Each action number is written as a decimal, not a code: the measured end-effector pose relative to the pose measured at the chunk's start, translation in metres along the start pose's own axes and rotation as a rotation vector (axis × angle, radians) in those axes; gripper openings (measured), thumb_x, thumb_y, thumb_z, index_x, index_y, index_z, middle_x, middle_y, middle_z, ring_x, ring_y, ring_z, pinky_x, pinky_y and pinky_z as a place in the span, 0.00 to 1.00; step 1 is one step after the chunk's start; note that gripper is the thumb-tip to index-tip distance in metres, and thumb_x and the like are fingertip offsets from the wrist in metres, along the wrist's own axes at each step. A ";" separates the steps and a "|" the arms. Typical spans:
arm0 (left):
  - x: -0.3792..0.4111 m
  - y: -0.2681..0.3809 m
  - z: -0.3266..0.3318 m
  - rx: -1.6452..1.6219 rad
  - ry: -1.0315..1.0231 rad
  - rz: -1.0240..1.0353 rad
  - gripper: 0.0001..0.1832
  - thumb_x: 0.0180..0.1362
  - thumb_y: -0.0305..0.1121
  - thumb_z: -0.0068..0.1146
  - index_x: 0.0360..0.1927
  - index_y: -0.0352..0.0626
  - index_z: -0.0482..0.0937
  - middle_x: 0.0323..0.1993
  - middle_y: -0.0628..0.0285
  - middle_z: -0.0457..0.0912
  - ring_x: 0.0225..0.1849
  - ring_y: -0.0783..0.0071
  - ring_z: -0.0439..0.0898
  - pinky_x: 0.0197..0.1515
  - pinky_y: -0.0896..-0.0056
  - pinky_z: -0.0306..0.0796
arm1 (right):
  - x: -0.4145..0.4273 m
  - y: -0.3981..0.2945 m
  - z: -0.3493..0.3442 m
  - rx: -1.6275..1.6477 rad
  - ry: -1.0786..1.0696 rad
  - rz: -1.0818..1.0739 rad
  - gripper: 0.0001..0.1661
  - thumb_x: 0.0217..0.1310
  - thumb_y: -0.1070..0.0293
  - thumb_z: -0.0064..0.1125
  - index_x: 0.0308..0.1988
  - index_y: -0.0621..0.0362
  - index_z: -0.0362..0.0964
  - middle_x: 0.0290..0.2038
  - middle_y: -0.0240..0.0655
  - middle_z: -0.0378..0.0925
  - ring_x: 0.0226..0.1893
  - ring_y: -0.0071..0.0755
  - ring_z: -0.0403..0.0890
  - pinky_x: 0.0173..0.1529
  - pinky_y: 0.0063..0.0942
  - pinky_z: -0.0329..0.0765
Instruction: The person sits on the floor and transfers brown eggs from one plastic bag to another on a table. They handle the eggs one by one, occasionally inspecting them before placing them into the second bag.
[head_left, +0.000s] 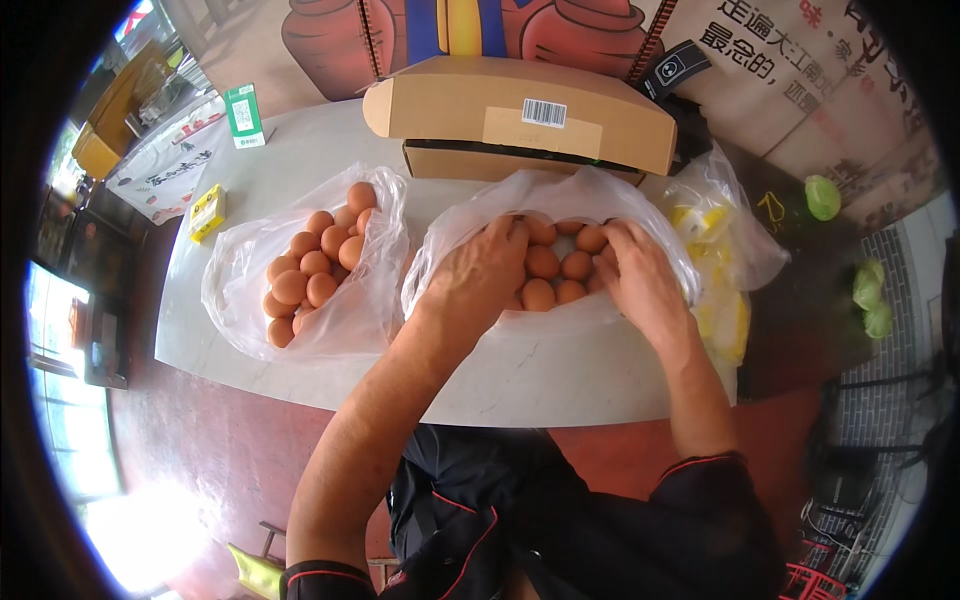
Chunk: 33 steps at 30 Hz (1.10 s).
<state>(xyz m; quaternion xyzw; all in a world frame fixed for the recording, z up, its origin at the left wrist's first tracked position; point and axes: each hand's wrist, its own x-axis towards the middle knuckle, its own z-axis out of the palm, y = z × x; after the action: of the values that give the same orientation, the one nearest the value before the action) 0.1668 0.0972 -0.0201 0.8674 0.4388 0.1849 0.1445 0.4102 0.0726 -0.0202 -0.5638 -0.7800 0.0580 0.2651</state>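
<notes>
Brown eggs (542, 262) lie in an opened clear plastic bag (570, 187) on the table before me. My left hand (486, 262) reaches into the bag's left side, fingers bent down by the eggs. Its fingertips are hidden, so whether it grips an egg does not show. At the bag's right side my right hand (637, 266) has its fingers spread, touching or close beside the outer eggs. To the left, a second plastic bag (232, 277) lies open around a heap of brown eggs (290, 286).
Behind the bags stands a cardboard box (450, 97) with its lid partly raised. A bag of yellow packets (712, 285) lies on the right. A small yellow box (208, 213) and a green code stand (244, 116) are on the left of the stone-look table (555, 382).
</notes>
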 end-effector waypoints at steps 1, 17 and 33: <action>0.000 0.000 -0.001 -0.001 -0.016 -0.007 0.16 0.60 0.19 0.55 0.52 0.38 0.76 0.55 0.48 0.78 0.55 0.48 0.82 0.55 0.54 0.78 | 0.003 0.000 0.001 0.029 -0.037 -0.016 0.14 0.59 0.78 0.64 0.47 0.65 0.77 0.52 0.49 0.78 0.54 0.60 0.80 0.57 0.47 0.79; -0.038 -0.008 -0.019 -0.449 0.252 -0.198 0.26 0.57 0.20 0.65 0.61 0.40 0.74 0.49 0.52 0.83 0.52 0.59 0.83 0.54 0.63 0.78 | 0.023 -0.032 0.038 0.031 0.007 -0.056 0.19 0.59 0.64 0.71 0.49 0.57 0.81 0.44 0.42 0.86 0.48 0.51 0.84 0.51 0.42 0.80; -0.112 -0.012 -0.106 -0.375 0.528 -0.382 0.27 0.56 0.21 0.68 0.61 0.37 0.75 0.53 0.55 0.81 0.52 0.63 0.82 0.53 0.63 0.80 | 0.077 -0.049 0.087 0.056 -0.084 -0.056 0.25 0.51 0.66 0.74 0.47 0.61 0.73 0.40 0.48 0.86 0.42 0.59 0.85 0.49 0.48 0.80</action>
<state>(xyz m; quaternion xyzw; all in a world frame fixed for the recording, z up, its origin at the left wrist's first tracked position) 0.0496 0.0224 0.0474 0.6510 0.5733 0.4489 0.2147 0.3095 0.1431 -0.0482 -0.5313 -0.8040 0.0958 0.2491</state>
